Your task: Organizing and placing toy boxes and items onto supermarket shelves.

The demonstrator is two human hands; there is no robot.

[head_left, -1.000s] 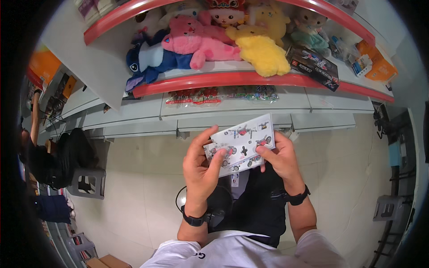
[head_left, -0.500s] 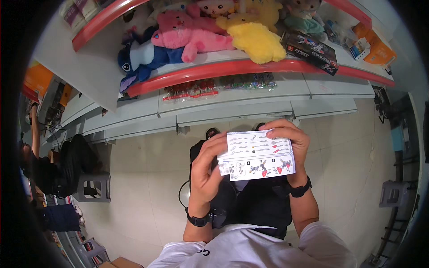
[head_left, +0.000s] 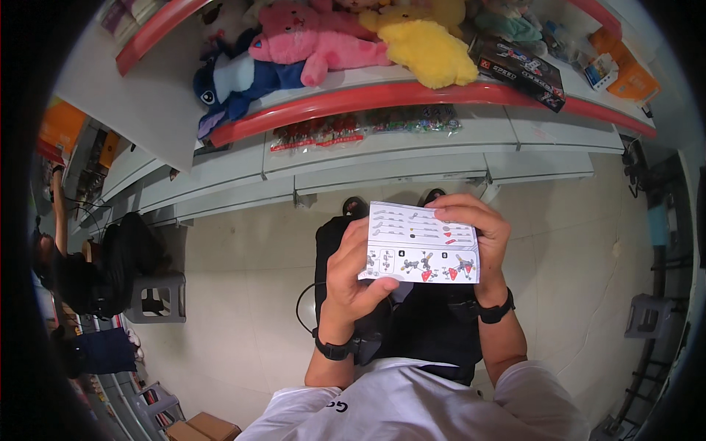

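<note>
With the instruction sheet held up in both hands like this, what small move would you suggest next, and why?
Probably lower it slightly and hold it steady to read. The left hand and right hand already grip the instruction sheet at opposite edges, flat, with its diagram panels facing up.

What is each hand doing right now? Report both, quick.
Left hand: closed on the left edge of the white folded paper instruction sheet.
Right hand: closed on the sheet's right edge, fingers over the top.

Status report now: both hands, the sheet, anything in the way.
Left hand and right hand each shut on the instruction sheet, one per side. Sheet held flat, diagrams facing up. Nothing between hands and sheet; plush toys on the shelf beyond.
</note>
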